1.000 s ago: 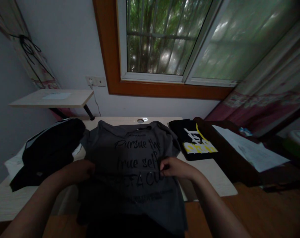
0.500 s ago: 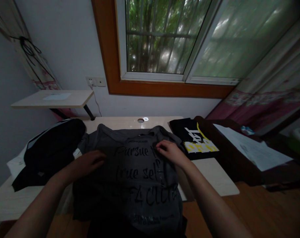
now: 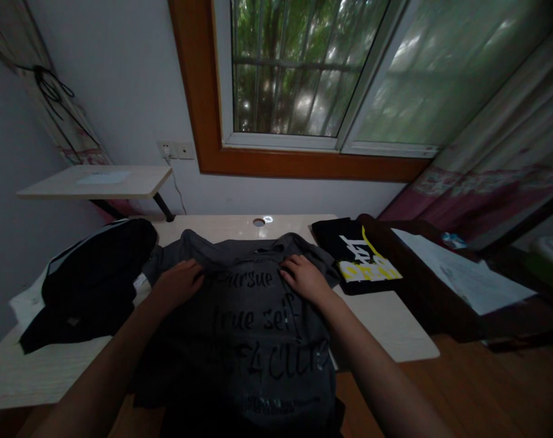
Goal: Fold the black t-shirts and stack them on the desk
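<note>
A dark grey T-shirt point(image 3: 262, 304) with black lettering lies spread over the desk, its collar toward the wall and its lower end hanging past the front edge. My left hand point(image 3: 179, 283) rests on the shirt's left upper part, fingers stretched over the cloth. On the other side of the lettering, my right hand point(image 3: 305, 278) lies on the fabric below the right shoulder, fingers also extended. Both hands touch the shirt without visibly gripping it. The hem is dark and hard to make out.
Dark clothing point(image 3: 93, 274) is heaped at the left of the desk point(image 3: 221, 224), below a small raised shelf point(image 3: 98, 180). A folded black shirt with white and yellow print point(image 3: 365, 255) lies at the right. Beyond it, paper point(image 3: 459, 267) rests on a dark brown surface.
My left hand has moved right and slightly up on the shirt. My right hand has shifted a little left and settled onto the cloth. The upper part of the shirt has shifted slightly.
</note>
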Action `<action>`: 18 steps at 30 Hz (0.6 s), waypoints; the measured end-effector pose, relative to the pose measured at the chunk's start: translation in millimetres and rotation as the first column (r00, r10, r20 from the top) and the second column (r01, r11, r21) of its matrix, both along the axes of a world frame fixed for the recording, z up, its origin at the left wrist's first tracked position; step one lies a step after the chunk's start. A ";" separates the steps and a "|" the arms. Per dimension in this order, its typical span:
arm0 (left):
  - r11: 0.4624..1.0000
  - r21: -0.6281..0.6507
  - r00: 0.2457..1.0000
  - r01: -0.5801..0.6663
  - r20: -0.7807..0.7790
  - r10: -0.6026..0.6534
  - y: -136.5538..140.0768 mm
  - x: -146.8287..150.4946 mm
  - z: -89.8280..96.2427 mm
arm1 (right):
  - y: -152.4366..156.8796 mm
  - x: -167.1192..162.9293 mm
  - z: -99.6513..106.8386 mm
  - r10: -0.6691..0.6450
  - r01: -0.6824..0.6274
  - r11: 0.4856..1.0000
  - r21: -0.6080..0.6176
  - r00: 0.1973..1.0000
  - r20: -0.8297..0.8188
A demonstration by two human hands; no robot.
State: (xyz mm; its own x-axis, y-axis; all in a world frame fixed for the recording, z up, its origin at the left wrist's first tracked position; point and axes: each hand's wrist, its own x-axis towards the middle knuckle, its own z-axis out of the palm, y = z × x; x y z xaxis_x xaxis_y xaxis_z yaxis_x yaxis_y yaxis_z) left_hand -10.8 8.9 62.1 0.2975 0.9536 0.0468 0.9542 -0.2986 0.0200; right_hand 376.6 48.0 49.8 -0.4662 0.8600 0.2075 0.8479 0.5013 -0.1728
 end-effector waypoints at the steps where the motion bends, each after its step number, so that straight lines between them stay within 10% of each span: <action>1: 0.999 -0.033 1.000 -0.006 -0.017 0.005 -4.2 -0.4 5.7 | -1.0 1.8 2.1 0.019 -0.020 1.000 -0.014 1.000 -0.010; 8: 0.927 -0.366 0.997 -0.074 -0.038 0.065 -33.1 -12.4 23.9 | -18.8 8.7 17.6 0.263 -0.299 0.924 -0.240 0.950 -0.169; 13: 0.765 -0.644 0.992 0.011 0.105 0.074 -51.4 -23.5 23.9 | -28.4 10.1 22.8 0.308 -0.443 0.809 -0.386 0.879 -0.364; 15: 0.733 -0.680 0.984 0.029 0.147 0.097 -53.5 -23.7 29.1 | -25.9 15.0 23.7 0.285 -0.422 0.840 -0.340 0.878 -0.384; 18: 0.843 -0.537 0.983 0.045 0.174 0.059 -47.1 -21.3 38.8 | -15.9 29.3 24.4 0.186 -0.251 0.958 -0.136 0.911 -0.369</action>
State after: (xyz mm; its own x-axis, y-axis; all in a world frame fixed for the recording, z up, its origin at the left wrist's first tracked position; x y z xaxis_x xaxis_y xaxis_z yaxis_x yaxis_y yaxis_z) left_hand -32.1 -38.2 100.9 0.3268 0.8460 -0.4213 0.9210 -0.1849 0.3430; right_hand 405.9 32.1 74.2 -0.5724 0.7824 0.2453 0.5897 0.6007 -0.5398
